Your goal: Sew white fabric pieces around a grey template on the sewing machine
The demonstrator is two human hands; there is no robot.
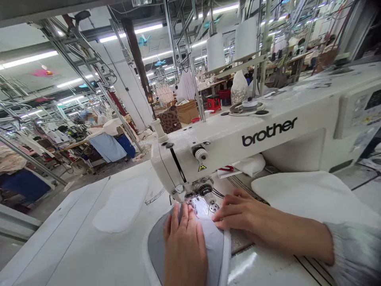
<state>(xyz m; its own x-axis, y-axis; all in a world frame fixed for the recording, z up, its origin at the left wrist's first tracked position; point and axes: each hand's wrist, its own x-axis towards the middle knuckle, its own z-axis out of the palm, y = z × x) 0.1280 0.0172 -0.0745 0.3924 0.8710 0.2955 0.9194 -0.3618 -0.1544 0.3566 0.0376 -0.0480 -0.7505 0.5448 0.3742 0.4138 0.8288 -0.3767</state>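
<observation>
A broad white table [89, 246] carries the sewing machine [268, 131], which is set across its far side so that the needle end hangs over the free working surface. To the right of the machine's needle end, under its arm, a large heap of white cloth [309, 194] is kept close by, within reach. To the left of the machine a white oval pad [122, 204] is laid flat, well apart from the needle, apparently put aside.

Directly in front of the needle end, a grey piece with a white edge [155, 248] is spread on the table, its far tip pushed up to the presser foot [193, 198]. The left hand [184, 246] is laid palm down on this piece, its fingers straight and pressed together, seemingly so that the cloth is kept flat and steady. The right hand [241, 216] is brought in from the right of the foot; its fingers are held close together and slightly bent, the tips pressed on the piece's right edge just beside the foot, probably so that the edge is guided. Nothing is pinched by either hand.
</observation>
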